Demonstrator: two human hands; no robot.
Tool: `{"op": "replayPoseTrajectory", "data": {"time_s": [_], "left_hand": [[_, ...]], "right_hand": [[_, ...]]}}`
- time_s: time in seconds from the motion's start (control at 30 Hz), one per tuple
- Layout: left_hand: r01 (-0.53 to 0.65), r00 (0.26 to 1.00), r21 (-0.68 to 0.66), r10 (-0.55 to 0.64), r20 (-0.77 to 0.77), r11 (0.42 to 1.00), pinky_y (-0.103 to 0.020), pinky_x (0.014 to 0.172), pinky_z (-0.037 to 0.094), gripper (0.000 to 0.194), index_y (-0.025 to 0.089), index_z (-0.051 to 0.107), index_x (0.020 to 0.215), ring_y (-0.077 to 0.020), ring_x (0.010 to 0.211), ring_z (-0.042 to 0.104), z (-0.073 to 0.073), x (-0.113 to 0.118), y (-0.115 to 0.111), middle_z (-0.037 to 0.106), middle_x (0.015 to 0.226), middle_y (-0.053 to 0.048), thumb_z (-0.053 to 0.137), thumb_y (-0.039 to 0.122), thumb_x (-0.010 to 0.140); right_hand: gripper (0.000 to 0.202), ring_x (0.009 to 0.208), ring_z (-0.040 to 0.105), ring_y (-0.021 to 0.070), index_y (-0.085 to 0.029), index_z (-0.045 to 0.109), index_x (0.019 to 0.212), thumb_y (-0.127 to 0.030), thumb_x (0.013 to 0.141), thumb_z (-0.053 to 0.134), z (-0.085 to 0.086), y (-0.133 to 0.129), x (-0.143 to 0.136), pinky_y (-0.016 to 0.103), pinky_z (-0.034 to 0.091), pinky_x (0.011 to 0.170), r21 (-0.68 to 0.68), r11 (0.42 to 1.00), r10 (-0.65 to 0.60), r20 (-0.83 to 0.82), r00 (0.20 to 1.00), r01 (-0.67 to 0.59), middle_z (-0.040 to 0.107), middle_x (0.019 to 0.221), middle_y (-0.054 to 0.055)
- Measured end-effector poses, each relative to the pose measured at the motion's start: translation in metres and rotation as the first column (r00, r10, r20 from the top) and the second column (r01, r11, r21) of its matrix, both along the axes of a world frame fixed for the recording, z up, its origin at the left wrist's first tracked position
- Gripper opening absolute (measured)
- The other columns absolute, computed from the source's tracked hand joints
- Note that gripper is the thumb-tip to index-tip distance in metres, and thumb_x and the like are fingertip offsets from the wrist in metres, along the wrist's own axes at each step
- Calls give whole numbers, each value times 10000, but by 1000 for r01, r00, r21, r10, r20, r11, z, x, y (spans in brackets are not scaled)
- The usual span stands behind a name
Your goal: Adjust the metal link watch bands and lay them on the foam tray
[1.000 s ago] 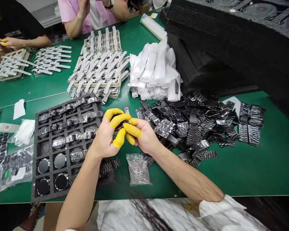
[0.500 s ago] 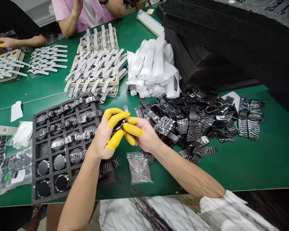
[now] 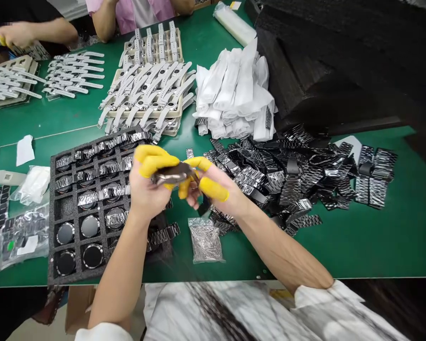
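Observation:
Yellow finger cots cover fingertips on both hands. My left hand [image 3: 151, 182] grips a dark watch case [image 3: 172, 173], blurred by motion, above the right edge of the black foam tray [image 3: 64, 208]. My right hand [image 3: 213, 187] is closed at the case's right side, on a dark band [image 3: 205, 204] that hangs below the fingers. The tray holds round watch faces, several with shiny black link bands. Below my hands lies a clear bag of small metal pins [image 3: 206, 241]. A heap of black link bands [image 3: 284, 166] spreads to the right.
White-wrapped bundles [image 3: 234, 94] are piled behind the bands. Trays of watches with pale straps [image 3: 147, 92] stand at the back left. Plastic bags [image 3: 23, 241] lie at the far left. Two people sit across the table, and a large black foam block [image 3: 323, 71] fills the back right.
My hands have tilted the watch case and moved slightly apart. A dark band now shows at my right hand. The camera view has shifted slightly.

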State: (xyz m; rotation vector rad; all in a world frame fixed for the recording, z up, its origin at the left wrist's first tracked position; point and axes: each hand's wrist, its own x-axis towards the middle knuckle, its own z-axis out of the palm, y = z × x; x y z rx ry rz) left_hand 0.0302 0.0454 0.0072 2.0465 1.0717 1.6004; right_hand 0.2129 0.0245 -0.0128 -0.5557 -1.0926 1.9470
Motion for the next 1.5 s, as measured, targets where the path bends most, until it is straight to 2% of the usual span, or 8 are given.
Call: {"op": "replayPoseTrajectory", "data": {"time_s": [0.2,0.47,0.63,0.77,0.97,1.1,1.17,1.5], "left_hand": [[24,814,-377,201,545,926,-424,881,650,434,331,572,1158,-248,1058,749,-2,0,4,705,1250,-19,814,544,867],[84,759,-516,281,588,853,-426,887,663,370,289,547,1119,-261,1127,753,2,9,2,741,1167,-13,806,447,907],[313,860,-445,-51,508,839,-413,938,637,356,275,607,978,-251,1151,710,7,16,-9,731,1164,-44,907,341,799],[537,843,-561,-399,360,630,-405,931,625,388,234,635,998,-266,1095,721,0,23,-18,720,1096,-66,923,345,763],[456,876,-752,-89,475,476,-357,776,599,301,211,607,1116,-211,850,726,-4,23,-13,711,873,-34,787,341,913],[410,856,-745,61,514,526,-345,722,590,307,181,665,983,-214,820,717,0,19,-7,704,835,-54,843,400,862],[434,844,-739,55,534,516,-338,698,590,311,174,685,1010,-206,806,715,2,18,-7,712,863,-63,845,396,862],[410,867,-752,35,496,516,-301,541,529,313,157,720,1026,-122,584,614,8,13,-9,729,885,-82,826,407,870]], "right_hand": [[267,546,592,91,-172,652,977,-421,1045,581,-4,-25,26,206,484,515,-19,960,257,443,859,-278,709,757,3],[328,402,613,111,-150,650,954,-474,968,698,-6,-35,49,211,423,392,-260,946,254,227,940,-193,759,682,33],[305,310,532,103,-149,670,904,-451,941,704,14,-27,51,204,369,339,-334,910,320,185,929,-247,713,554,14],[312,280,419,76,-183,650,780,-447,946,670,26,-11,55,190,323,348,-264,961,120,140,983,-79,558,405,-50],[378,506,591,152,-215,639,1016,-582,1008,547,-7,-38,47,278,454,484,99,994,-8,552,834,-55,699,723,18],[188,960,667,279,-166,722,990,-198,1031,542,-33,-73,35,385,504,758,291,640,-214,956,199,-712,728,980,139],[227,1015,643,305,-158,738,1012,-129,1026,513,-38,-82,28,414,481,784,222,471,-335,940,60,-854,723,1008,151],[274,893,658,301,-168,721,936,-48,995,482,-28,-71,20,411,448,764,221,349,-327,940,103,-911,718,916,141]]}}
